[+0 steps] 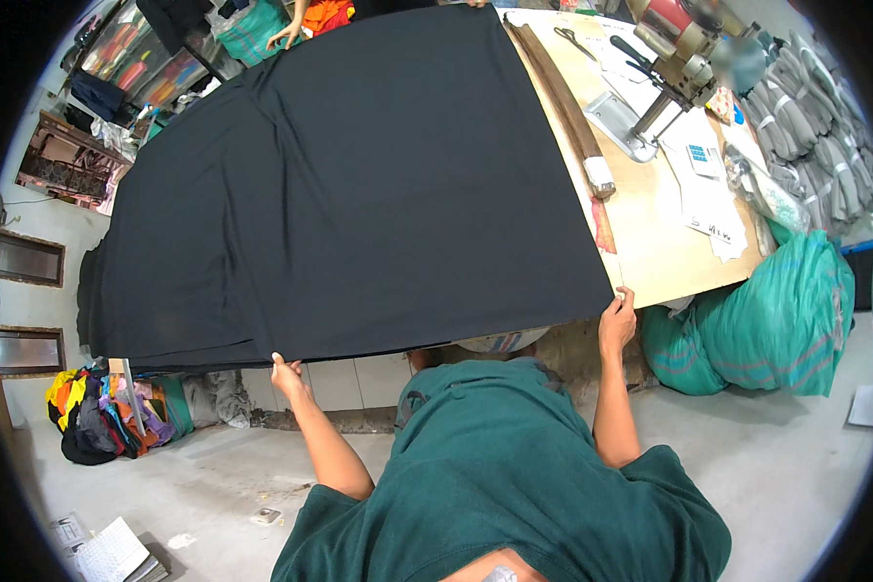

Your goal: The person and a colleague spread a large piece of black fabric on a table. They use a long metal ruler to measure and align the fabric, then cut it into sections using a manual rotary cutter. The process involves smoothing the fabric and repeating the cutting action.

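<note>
A wide sheet of black fabric point(388, 175) lies spread over the table, with a long crease running through its left half. My left hand point(289, 374) pinches its near edge left of the middle. At the near right corner, my right hand point(618, 318) grips the same fabric between thumb and fingers. Both forearms reach up from beside my green shirt. Across the table, another person's hand point(285, 35) hovers by the fabric's far edge, and a bit of a second hand point(476, 3) shows at the far right corner.
On the bare table end point(664, 276) lie a brown roll point(560, 97), scissors point(574, 42), papers and a calculator point(704, 160). An upright fabric cutting machine point(674, 73) stands there. Green sacks point(766, 320) rest on the floor at right, beside grey bundles point(815, 126). Colourful cloths point(116, 412) are heaped at left.
</note>
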Demonstrator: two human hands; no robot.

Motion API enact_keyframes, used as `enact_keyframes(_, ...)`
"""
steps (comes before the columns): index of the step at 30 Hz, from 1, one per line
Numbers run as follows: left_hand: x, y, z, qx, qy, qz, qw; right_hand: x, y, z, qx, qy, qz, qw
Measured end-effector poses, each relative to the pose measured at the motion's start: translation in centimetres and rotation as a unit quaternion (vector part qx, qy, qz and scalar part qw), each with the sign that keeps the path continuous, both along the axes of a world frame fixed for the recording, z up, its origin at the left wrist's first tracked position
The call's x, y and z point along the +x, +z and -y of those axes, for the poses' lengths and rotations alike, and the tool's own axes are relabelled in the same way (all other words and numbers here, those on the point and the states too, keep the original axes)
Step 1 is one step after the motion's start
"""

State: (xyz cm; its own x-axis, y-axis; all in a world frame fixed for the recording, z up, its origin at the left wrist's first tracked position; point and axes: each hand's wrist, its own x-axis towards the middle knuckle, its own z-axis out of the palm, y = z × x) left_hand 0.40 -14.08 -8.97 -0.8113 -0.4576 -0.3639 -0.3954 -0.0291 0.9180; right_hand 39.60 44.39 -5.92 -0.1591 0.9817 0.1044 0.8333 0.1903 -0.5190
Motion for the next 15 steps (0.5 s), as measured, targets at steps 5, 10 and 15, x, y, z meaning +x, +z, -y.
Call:
enact_keyframes(5, 1.1, -1.8, 1.6, -0.018, -0.012, 0.024, 0.999, -0.2, -0.1, 0.8, 0.013, 0.04, 0.004, 0.999)
enact_keyframes(10, 0.7, -0.7, -0.5, -0.001, -0.019, -0.028, 0.999, 2.8, -3.9, -0.7, 0.002, 0.039, 0.015, 0.999)
enact_keyframes(15, 1.7, 0.1, -0.7, 0.019, 0.024, 0.012, 0.999, 1.0, -3.2, -1.4, 0.014, 0.026, 0.079, 0.996)
